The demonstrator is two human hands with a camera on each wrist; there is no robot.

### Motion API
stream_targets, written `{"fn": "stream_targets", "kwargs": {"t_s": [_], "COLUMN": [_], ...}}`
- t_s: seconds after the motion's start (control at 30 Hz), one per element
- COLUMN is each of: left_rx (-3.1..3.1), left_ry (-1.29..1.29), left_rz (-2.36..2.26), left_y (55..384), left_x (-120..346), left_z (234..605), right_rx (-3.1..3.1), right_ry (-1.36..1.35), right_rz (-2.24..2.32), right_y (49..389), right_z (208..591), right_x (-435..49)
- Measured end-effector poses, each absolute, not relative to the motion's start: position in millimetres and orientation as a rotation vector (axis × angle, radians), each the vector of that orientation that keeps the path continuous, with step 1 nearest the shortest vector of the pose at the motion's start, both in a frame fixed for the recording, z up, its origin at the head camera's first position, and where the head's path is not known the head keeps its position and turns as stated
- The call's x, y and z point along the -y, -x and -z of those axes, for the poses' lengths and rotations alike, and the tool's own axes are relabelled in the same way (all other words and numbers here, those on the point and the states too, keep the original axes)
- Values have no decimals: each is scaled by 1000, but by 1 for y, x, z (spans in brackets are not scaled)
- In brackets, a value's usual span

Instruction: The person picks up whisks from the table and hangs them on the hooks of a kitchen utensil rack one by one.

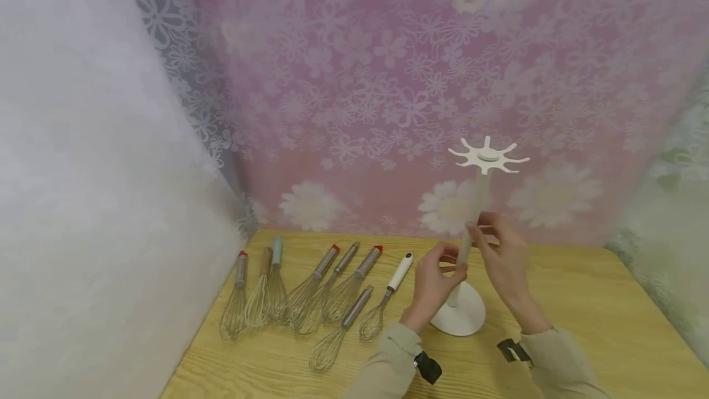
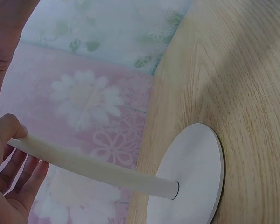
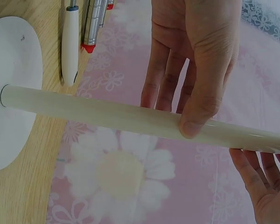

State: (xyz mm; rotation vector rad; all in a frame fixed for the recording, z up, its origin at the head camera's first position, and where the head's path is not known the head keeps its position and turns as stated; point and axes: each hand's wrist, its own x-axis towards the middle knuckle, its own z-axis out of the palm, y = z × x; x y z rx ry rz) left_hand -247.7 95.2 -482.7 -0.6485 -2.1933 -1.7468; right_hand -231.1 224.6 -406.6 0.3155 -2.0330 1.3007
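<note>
A white utensil stand rises from the table, its round base on the wood and its spoked top spreading several hook-like arms. My left hand pinches the lower part of the pole between thumb and fingers. Higher up the same pole, my right hand holds it with thumb and fingertips. In the right wrist view, the left thumb lies across the pole while the right hand's fingers touch it from the other side.
Left of the stand lies a white-handled whisk, with a small metal whisk beside it. Several more whisks lie farther left, among them a blue-handled whisk and a red-tipped whisk. A floral pink backdrop stands behind the table.
</note>
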Motion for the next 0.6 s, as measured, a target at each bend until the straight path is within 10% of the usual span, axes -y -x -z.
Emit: {"fn": "stream_targets", "kwargs": {"t_s": [0.6], "left_rx": [2170], "left_ry": [604], "left_rz": [1745], "left_y": [246], "left_x": [-69], "left_z": [482], "right_rx": [2069], "right_ry": [-391], "right_rz": [-1307], "right_y": [233], "right_z": [407], "right_x": [-202]}}
